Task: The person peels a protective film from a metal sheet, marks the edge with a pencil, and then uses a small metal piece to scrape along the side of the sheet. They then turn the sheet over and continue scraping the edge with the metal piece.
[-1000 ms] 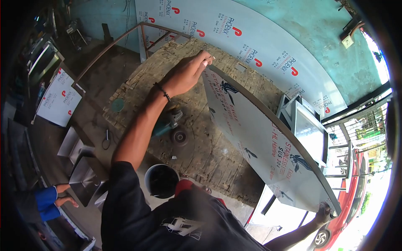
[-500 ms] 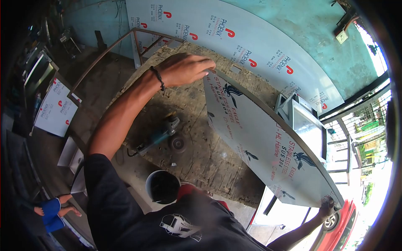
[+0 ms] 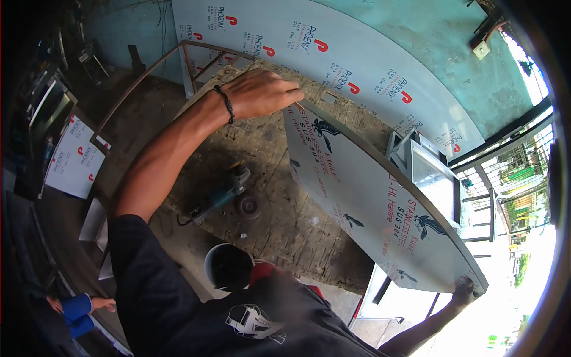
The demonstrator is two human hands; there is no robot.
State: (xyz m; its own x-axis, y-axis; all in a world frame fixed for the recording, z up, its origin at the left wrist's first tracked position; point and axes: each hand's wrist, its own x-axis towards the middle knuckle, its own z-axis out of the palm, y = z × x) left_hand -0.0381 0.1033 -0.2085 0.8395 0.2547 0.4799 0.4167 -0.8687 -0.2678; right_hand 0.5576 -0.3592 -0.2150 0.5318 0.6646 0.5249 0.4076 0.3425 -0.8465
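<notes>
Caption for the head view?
Left hand and right hand grip opposite ends of a stainless sheet above a wooden bench with an angle grinder.

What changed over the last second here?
The left hand went from a fingertip pinch on the far corner of the steel sheet to lying flatter over it. The right hand stays on the near corner; the angle grinder remains on the workbench.

One steel sheet [image 3: 369,202], one angle grinder [image 3: 223,193], one white bucket [image 3: 228,266]
</notes>
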